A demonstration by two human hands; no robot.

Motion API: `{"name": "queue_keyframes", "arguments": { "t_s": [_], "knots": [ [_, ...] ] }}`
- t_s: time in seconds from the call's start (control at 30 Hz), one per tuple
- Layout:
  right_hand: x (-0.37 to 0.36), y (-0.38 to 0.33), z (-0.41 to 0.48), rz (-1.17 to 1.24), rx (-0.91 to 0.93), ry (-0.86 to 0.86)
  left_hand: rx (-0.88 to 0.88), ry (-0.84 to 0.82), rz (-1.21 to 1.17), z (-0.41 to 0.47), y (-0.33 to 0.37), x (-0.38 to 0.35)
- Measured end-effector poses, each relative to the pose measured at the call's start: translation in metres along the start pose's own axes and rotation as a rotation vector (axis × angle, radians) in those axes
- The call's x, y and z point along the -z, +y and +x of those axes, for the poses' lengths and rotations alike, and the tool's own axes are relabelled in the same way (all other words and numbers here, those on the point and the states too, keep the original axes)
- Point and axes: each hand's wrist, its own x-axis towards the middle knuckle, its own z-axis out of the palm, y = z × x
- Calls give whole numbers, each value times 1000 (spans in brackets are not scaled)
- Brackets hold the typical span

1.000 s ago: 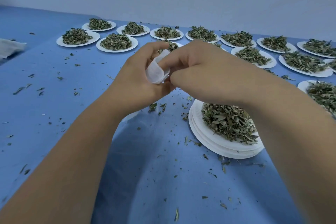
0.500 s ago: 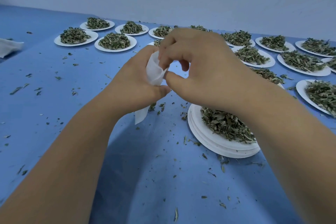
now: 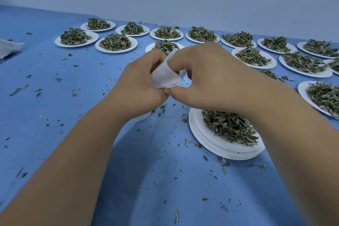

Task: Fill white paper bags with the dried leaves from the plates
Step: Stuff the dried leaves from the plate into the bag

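A small white paper bag [image 3: 165,77] is held up over the blue table between both hands. My left hand [image 3: 139,86] grips its left side, fingers curled round it. My right hand [image 3: 205,77] pinches its right edge, thumb below and fingers above, and both thumbs meet under the bag. Just below my right wrist lies a stack of white plates [image 3: 211,143] topped with a heap of dried green leaves [image 3: 229,126]. The bag's lower part is hidden behind my left hand, apart from a white bit showing under the wrist.
Several white plates of dried leaves [image 3: 115,42] stand in rows along the back and right side of the blue cloth [image 3: 55,106]. Leaf crumbs are scattered over the cloth. A white cloth or paper [image 3: 9,47] lies at the left edge. A wall rises behind.
My right hand has come down from above the bag's top and now pinches its right edge, with the thumbs meeting beneath. The bag looks more bunched between the hands.
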Motion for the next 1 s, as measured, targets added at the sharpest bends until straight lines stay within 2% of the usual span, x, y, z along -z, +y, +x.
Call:
{"name": "queue_keyframes", "arguments": {
  "t_s": [0.1,0.27,0.43,0.53,0.63,0.67,0.8,0.87,1.0],
  "knots": [
    [-1,-1,1,61,-58,23,-23,4,3,-3,5,-4],
    [3,-5,-5,305,-121,-157,-97,106,10,-4,14,-4],
    [2,-4,-5,310,-137,-219,-154,101,36,-6,19,-10],
    [9,-1,-10,193,-45,-86,-146,88,153,-4,10,-11],
    [30,20,-31,300,-140,165,-114,116,274,-1,5,-13],
    [34,30,-43,279,-171,140,-119,108,293,-1,5,-14],
    [30,57,-86,53,-331,-248,-179,-34,380,-4,9,-20],
    [20,62,-97,55,-349,-259,-177,-99,425,-3,12,-26],
    [5,64,-98,-1,-347,-159,-206,-149,550,-3,20,-36]
  ]
}}
